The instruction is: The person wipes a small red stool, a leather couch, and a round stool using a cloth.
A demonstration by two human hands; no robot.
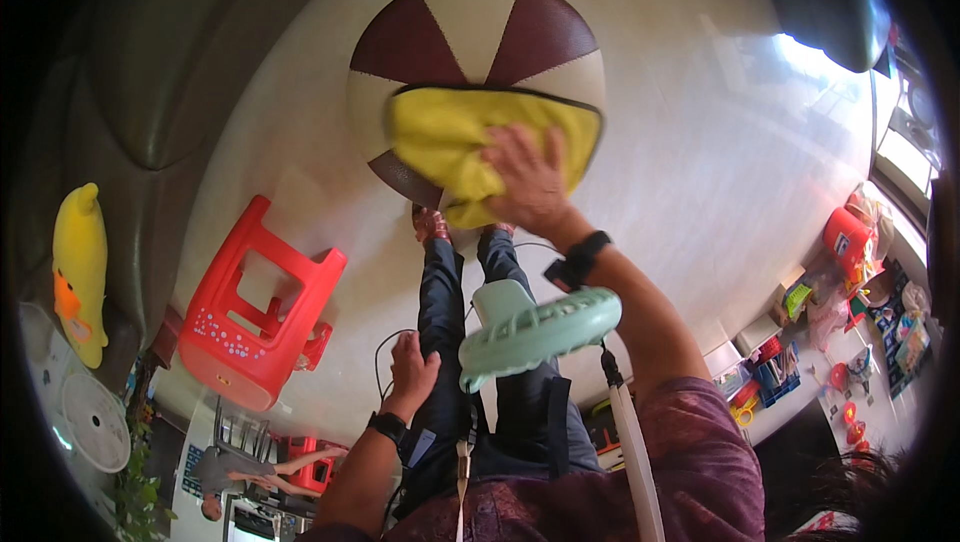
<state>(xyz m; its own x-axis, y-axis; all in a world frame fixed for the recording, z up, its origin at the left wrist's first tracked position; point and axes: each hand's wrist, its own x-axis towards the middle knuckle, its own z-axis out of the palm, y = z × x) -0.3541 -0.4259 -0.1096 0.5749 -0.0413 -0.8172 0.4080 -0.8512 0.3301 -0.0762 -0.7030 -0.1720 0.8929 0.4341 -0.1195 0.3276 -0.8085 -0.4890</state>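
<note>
My right hand rests, fingers spread, on a yellow cloth over a round stool; my left hand sits half-open, empty, near my leg.

Round seat covered in smooth, leather-like panels, seams stitched. Yellow cloth seen as soft, matt. Red stool and green fan moulded in smooth plastic. Floor finished smooth, glossy where lit. Dark sofa upholstered in leather-like material, dull sheen.
</note>
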